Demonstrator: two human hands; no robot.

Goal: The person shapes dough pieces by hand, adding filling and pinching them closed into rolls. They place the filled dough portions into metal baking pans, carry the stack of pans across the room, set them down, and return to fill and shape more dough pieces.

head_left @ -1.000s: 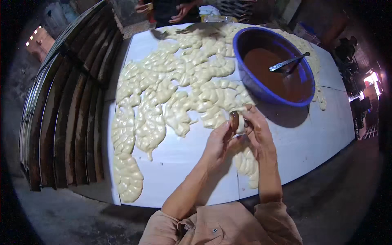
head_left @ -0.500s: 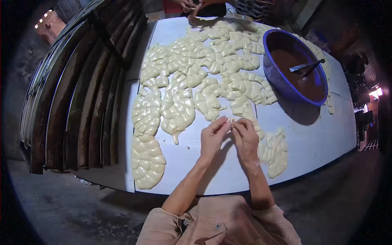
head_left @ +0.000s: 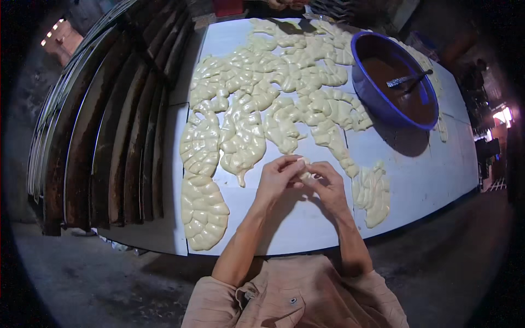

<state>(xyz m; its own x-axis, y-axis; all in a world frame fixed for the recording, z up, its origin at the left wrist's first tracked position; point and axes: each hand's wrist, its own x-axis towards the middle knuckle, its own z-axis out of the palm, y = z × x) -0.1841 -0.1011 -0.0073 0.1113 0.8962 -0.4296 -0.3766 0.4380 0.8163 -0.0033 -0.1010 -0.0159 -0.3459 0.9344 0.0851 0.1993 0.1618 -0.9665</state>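
Pinched between the fingertips of the left hand (head_left: 280,177) and the right hand (head_left: 329,188), both closed in from opposite sides: a small pale piece (head_left: 304,160) of soft-looking material, partly covered by the fingers, its full shape impossible to tell. Held in front of a buttoned tan shirt (head_left: 279,295), over the near part of a white bench (head_left: 426,175), apparently lifted off the surface, judging by the shadow below; gripped from two sides perhaps because of its softness, for a steadier hold. Just beyond the fingers, a narrow pale strip (head_left: 336,145); to the right, near the bench edge, a separate pale patch (head_left: 372,197). Farther out and to the left, broad, glossy, lobed sheets (head_left: 205,213) of similar colour, laid flat rather than heaped, possibly to keep such soft stuff spread thin. Toward the far right, a blue basin (head_left: 373,99) of brown liquid (head_left: 383,68), set on the bench at arm's reach, presumably for easy dipping into; across its rim, a metallic implement (head_left: 402,81), propped as if for a quick grasp of the handle. Beside the bench on the left, a rack of dark trays (head_left: 104,142), close-packed, perhaps to save floor space. At the far edge, cut by the frame, a co-worker's hands (head_left: 281,4), grip impossible to make out.
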